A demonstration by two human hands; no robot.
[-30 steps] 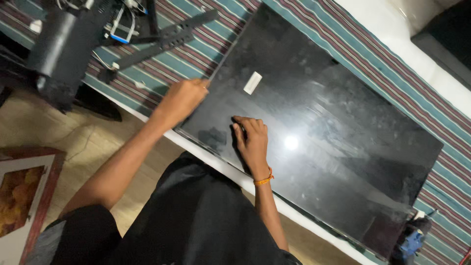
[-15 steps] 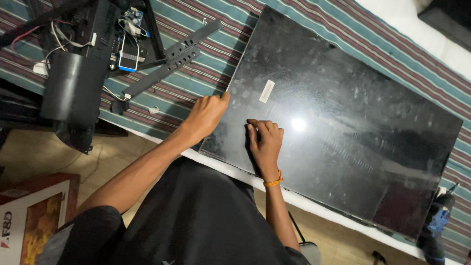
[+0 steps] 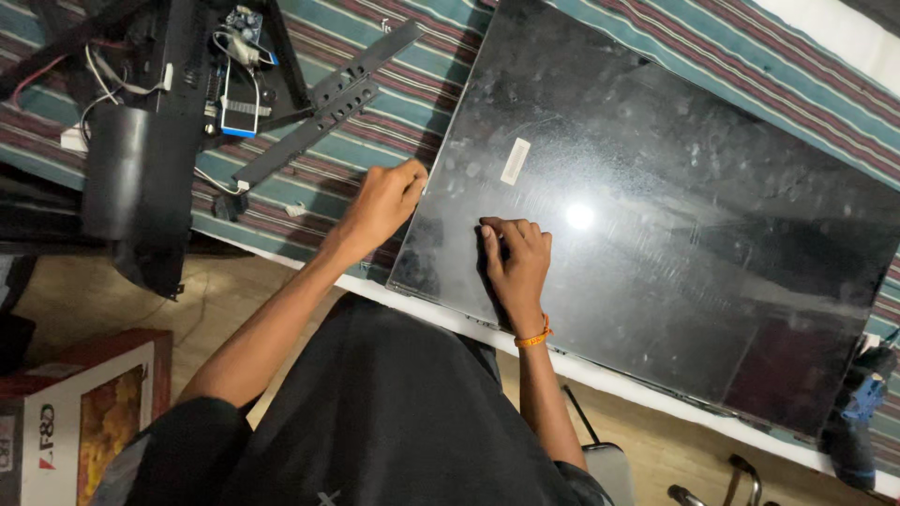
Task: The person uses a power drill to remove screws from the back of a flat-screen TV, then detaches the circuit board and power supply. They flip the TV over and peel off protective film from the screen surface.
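From the head camera, a big black panel (image 3: 656, 215) lay flat on a striped cloth (image 3: 375, 103) over a table. The panel filled the picture from the middle out toward 3 o'clock.

The left hand (image 3: 380, 204) was at the panel's left edge, at about 9 o'clock from the panel's middle. Its fingers were curled in, and the fingertips touched that edge. I cannot tell if it gripped the edge or only pushed on it.

The right hand (image 3: 514, 267) lay flat on the shiny panel, palm down, near the edge closest to the person, at about 7 o'clock from the panel's middle. Its fingers were nearly straight and close together. It held nothing. An orange band (image 3: 532, 338) was on its wrist.

A small white sticker (image 3: 515, 160) sat on the panel at about 12 o'clock from the right hand.

A black bracket (image 3: 328, 98) with holes lay on the cloth at 11 o'clock from the left hand.

Half a second before, both hands sat on the same spots of the panel. The left fingers were straighter then, and they had since curled in more. The right hand had stayed flat.
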